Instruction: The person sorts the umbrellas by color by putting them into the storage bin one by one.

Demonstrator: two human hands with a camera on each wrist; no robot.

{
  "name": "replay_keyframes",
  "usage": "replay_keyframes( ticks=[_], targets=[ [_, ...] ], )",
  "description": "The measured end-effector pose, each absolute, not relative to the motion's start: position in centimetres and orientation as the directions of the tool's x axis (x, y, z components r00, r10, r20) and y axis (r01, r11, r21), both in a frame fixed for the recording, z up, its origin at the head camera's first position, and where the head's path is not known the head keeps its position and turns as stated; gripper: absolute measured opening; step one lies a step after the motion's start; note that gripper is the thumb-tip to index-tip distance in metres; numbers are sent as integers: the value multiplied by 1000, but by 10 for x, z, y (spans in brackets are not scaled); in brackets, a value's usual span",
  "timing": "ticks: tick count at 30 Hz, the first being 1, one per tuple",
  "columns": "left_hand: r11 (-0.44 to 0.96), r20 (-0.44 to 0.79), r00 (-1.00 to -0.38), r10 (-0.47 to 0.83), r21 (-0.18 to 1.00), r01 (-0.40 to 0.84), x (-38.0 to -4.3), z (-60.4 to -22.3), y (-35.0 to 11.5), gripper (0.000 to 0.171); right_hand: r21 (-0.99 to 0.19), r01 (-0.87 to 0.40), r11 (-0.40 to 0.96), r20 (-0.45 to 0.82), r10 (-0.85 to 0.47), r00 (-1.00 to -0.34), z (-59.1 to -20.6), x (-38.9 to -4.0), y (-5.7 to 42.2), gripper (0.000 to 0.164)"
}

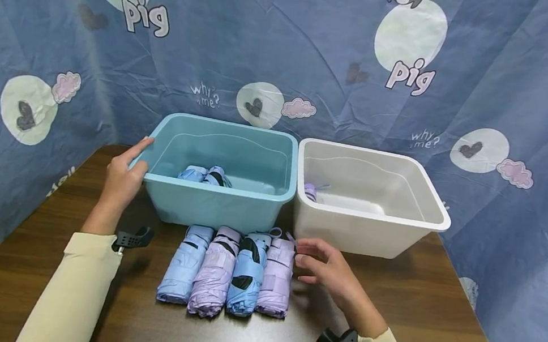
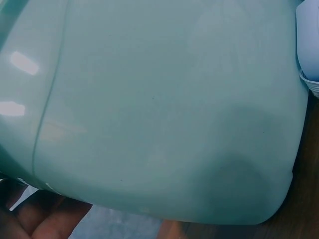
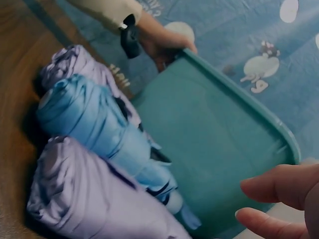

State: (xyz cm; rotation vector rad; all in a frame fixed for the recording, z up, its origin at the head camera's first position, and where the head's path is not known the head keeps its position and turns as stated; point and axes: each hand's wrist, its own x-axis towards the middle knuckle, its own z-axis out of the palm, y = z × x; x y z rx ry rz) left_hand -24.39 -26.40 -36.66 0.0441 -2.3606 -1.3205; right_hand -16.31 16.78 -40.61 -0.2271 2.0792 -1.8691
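Note:
My left hand (image 1: 125, 172) grips the left front corner of the teal bin (image 1: 213, 206), fingers along its side rim and thumb at the front. In the left wrist view, fingers (image 2: 55, 216) show at the bin's edge. Several folded umbrellas lie in a row before the bin: a light blue umbrella (image 1: 185, 265), a lilac umbrella (image 1: 213, 277), a brighter blue umbrella (image 1: 247, 279) and a second lilac umbrella (image 1: 276, 279) at the right end. Beside that last one hovers my right hand (image 1: 326, 268), thumb and fingers apart with nothing between them, as the right wrist view also shows.
Two blue folded umbrellas (image 1: 204, 175) lie inside the teal bin. To its right stands a white bin (image 1: 369, 228), with a lilac umbrella (image 1: 310, 191) at its left end. Both bins sit on a brown wooden table (image 1: 156, 333), before a blue printed curtain (image 1: 280, 40).

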Motion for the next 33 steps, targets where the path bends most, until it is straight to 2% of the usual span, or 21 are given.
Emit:
replay_keyframes(
  ticks=[9, 24, 30, 33],
  targets=[
    [537, 367, -900, -236, 821, 194, -244, -367, -264, 57, -975, 88, 205, -145, -283, -948, -429, -163, 161, 44],
    [542, 371, -895, -249, 819, 188, -244, -367, -262, 57, -932, 20, 362, -128, -276, -953, -435, -164, 138, 57],
    [548, 378, -891, -252, 815, 191, -245, -367, -262, 56, -812, -180, 555, -12, -325, -946, -433, -166, 132, 65],
    [544, 375, -890, -260, 818, 186, -245, -367, -262, 56, -759, -221, 612, 20, -317, -948, -433, -167, 130, 67]
  ],
)
